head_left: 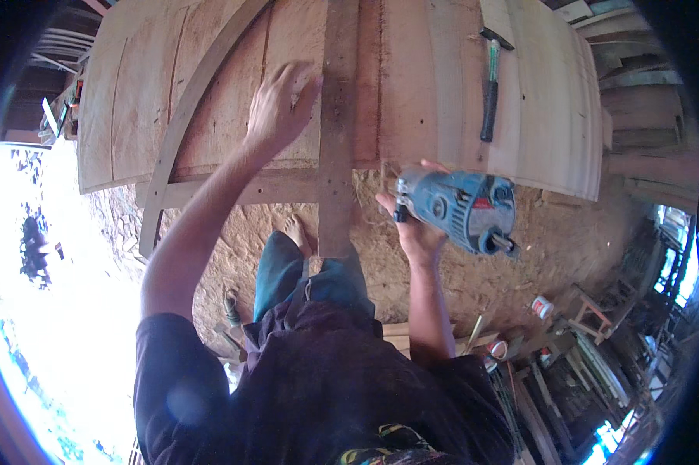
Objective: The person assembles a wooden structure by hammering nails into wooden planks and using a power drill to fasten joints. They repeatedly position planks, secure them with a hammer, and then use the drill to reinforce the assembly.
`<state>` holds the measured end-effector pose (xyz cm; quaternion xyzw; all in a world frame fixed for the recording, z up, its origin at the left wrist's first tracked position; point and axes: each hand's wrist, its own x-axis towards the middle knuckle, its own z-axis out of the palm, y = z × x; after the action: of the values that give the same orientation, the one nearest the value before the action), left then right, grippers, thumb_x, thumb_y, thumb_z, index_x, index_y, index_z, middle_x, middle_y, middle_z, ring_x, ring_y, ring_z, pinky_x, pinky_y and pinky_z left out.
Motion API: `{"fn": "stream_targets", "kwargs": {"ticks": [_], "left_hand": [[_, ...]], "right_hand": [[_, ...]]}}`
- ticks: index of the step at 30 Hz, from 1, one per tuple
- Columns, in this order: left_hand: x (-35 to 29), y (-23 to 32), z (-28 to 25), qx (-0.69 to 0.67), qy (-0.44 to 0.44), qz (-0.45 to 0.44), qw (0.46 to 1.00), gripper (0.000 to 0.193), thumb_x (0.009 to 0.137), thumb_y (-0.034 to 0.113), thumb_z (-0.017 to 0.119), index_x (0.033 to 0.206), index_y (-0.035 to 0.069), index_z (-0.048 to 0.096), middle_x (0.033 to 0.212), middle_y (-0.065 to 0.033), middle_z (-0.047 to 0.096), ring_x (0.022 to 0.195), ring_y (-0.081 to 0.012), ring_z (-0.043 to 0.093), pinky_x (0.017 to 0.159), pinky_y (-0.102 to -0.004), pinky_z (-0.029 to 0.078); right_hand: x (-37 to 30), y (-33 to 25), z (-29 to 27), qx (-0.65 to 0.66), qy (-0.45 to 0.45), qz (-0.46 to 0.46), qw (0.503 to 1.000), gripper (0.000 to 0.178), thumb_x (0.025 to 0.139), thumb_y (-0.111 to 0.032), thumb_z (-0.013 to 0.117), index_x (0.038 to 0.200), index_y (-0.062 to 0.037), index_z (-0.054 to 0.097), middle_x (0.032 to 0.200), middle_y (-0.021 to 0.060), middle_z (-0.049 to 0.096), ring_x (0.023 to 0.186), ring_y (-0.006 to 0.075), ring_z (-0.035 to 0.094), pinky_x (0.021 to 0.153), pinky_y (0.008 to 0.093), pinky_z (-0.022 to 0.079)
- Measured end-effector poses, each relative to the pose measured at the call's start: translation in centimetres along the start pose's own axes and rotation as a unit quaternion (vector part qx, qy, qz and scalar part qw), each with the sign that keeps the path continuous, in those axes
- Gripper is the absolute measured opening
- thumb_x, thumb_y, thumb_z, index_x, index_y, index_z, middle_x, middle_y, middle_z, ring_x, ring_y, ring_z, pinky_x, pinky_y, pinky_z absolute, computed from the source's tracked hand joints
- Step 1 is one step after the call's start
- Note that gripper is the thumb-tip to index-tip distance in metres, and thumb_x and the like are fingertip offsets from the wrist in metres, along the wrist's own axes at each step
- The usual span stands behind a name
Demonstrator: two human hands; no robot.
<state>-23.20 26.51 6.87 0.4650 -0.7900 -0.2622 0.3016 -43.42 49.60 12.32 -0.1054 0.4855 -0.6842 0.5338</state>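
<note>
My right hand (pixel 421 239) is wrapped round a blue and grey trim router (pixel 462 208), held tilted just off the near edge of the wooden panel (pixel 419 85). Part of its near end lies behind my fingers. My left hand (pixel 281 107) reaches over the panel, fingers loosely bent and a gap showing between them and the thumb. Its fingertips are beside a dark straight plank (pixel 338 101), which crosses the panel and sticks out toward me. Whether they touch it I cannot tell. Left of that hand runs a curved wooden strip (pixel 196 97).
A hammer (pixel 490 89) with a black grip lies on the panel's right part. A crosspiece (pixel 245 188) runs along the near edge. Earthen ground (pixel 473 279) is below, with a white tub (pixel 542 307), a small wooden frame (pixel 592 316) and stacked timber to the right.
</note>
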Motion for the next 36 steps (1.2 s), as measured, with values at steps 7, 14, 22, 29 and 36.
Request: {"fn": "stream_targets", "kwargs": {"ticks": [7,14,22,29,36], "left_hand": [[8.1,-3.1,5.7,0.090,0.021,0.039,0.995,0.063,0.111,0.046,0.046,0.162,0.009,0.043,0.164,-0.0189,0.047,0.154,-0.0332,0.042,0.119,-0.0552,0.036],[10.1,-1.0,6.7,0.127,0.017,-0.004,0.992,0.061,0.111,0.039,0.043,0.161,0.004,0.044,0.168,-0.0218,0.042,0.158,-0.0326,0.036,0.119,-0.0537,0.033],[10.2,-0.7,7.1,0.146,0.018,-0.026,0.989,0.061,0.111,0.039,0.042,0.162,0.004,0.043,0.169,-0.0221,0.041,0.160,-0.0325,0.035,0.123,-0.0532,0.030],[9.9,-2.2,8.2,0.191,0.074,0.019,0.979,0.058,0.111,0.043,0.047,0.161,0.013,0.047,0.166,-0.0154,0.046,0.158,-0.0289,0.039,0.120,-0.0538,0.032],[9.7,-1.4,8.1,0.162,0.085,0.009,0.983,0.056,0.110,0.039,0.051,0.159,0.012,0.049,0.165,-0.0150,0.048,0.156,-0.0285,0.040,0.117,-0.0532,0.034]], "right_hand": [[2.6,4.8,1.6,-0.336,-0.017,-0.196,0.921,0.084,0.073,-0.009,0.101,0.142,-0.0059,0.052,0.131,0.0082,0.062,0.115,0.0188,0.062,0.106,0.0384,0.054],[3.1,5.3,1.9,-0.543,0.016,-0.280,0.791,0.082,0.070,-0.015,0.104,0.136,-0.0059,0.058,0.119,0.0071,0.066,0.107,0.0181,0.063,0.099,0.0352,0.054],[4.8,5.7,2.3,-0.546,0.034,-0.323,0.772,0.080,0.070,-0.013,0.103,0.136,-0.0042,0.058,0.119,0.0078,0.065,0.103,0.0162,0.064,0.095,0.0327,0.054],[6.9,6.0,2.7,-0.484,0.031,-0.231,0.843,0.085,0.071,-0.007,0.102,0.139,-0.0037,0.053,0.128,0.0090,0.062,0.108,0.0181,0.064,0.097,0.0355,0.056],[8.5,5.8,3.5,-0.485,0.040,-0.269,0.831,0.082,0.072,-0.018,0.102,0.138,-0.0060,0.054,0.125,0.0104,0.062,0.111,0.0224,0.062,0.100,0.0389,0.054]]}}
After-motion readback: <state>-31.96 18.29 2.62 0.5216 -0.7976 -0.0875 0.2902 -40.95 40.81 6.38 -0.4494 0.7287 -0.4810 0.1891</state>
